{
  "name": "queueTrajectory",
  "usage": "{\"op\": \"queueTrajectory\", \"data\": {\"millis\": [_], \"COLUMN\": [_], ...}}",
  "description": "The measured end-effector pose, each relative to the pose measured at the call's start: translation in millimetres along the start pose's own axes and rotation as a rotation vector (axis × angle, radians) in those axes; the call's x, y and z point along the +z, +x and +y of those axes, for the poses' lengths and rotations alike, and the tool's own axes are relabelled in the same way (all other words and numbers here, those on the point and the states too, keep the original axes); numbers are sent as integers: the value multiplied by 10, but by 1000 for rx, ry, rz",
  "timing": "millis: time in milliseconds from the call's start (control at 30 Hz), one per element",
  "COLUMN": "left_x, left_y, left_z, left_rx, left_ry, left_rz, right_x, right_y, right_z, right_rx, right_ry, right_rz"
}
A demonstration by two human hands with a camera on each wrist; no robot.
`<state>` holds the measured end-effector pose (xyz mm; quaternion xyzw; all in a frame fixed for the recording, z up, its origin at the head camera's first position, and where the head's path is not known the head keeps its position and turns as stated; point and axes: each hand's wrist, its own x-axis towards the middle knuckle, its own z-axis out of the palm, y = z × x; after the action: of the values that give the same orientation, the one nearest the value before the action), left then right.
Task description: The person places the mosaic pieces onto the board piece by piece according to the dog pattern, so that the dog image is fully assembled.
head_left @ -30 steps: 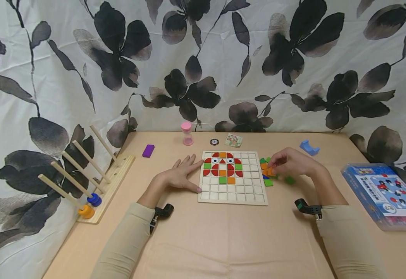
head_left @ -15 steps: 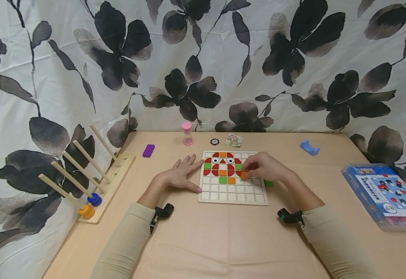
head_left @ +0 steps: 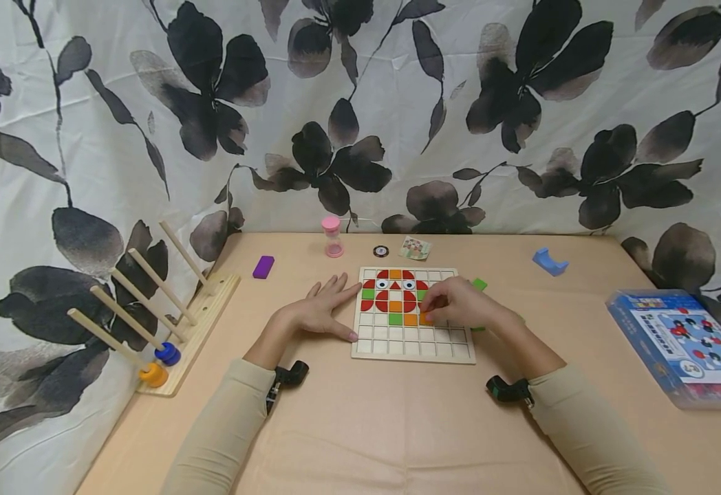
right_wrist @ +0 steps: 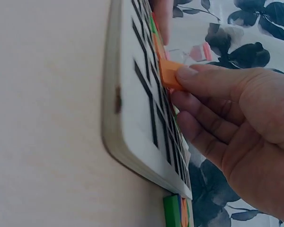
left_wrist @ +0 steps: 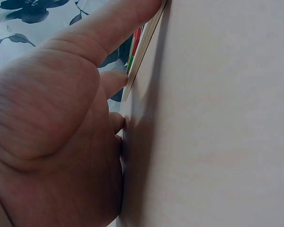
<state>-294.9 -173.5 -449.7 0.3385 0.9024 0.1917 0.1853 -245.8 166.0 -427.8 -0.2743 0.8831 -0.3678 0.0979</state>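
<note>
A white gridded board point(head_left: 385, 349) lies on the table, with red, green and orange tiles and two eye tiles forming a pattern in its upper left. My right hand point(head_left: 468, 302) pinches an orange square tile point(right_wrist: 169, 74) between thumb and fingers. In the right wrist view that tile is tilted, its lower edge at the grid just beside the row of placed tiles. My left hand point(head_left: 320, 313) rests on the table with fingers spread, its thumb and index finger touching the board's left edge. Green tiles point(head_left: 479, 283) lie right of the board, partly hidden by my right hand.
At the left stands a wooden peg rack point(head_left: 202, 309) with blue and orange beads. A purple block point(head_left: 263, 267), a pink hourglass point(head_left: 332, 237), a round black-and-white disc point(head_left: 381, 251), a picture card point(head_left: 415, 249) and a blue curved piece point(head_left: 549, 262) lie behind. A blue-lidded box point(head_left: 689, 350) sits right.
From the loose tiles at the right, my right hand has moved left over the board with an orange tile, down to the row beside another orange tile. My left hand has stayed put.
</note>
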Motion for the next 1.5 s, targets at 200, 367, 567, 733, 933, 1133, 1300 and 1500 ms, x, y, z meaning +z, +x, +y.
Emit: {"op": "queueTrajectory", "data": {"millis": [200, 367, 567, 733, 933, 1133, 1300, 1500], "left_x": [7, 8, 10, 10, 9, 15, 12, 6], "left_y": [5, 4, -6, -13, -9, 3, 1, 1], "left_z": [-8, -8, -3, -2, -3, -20, -26, -17], "left_rx": [0, 2, 5, 6, 4, 8, 7, 12], "left_ry": [1, -2, 17, 27, 13, 14, 17, 18], "left_rz": [2, 4, 1, 1, 0, 4, 0, -3], "right_x": [27, 44, -25, -225, -470, -573, -535, -456], "right_y": [2, 1, -35, -126, -249, -335, -335, -284], "right_z": [-30, -52, -72, -72, 18, 191, 419, 653], "right_rx": [-3, -7, 6, 13, 45, 141, 232, 261], "right_ry": [-97, -142, -116, -97, -147, -141, -78, -81], "right_rz": [-6, -44, -45, 86, 268, 342, 327, 229]}}
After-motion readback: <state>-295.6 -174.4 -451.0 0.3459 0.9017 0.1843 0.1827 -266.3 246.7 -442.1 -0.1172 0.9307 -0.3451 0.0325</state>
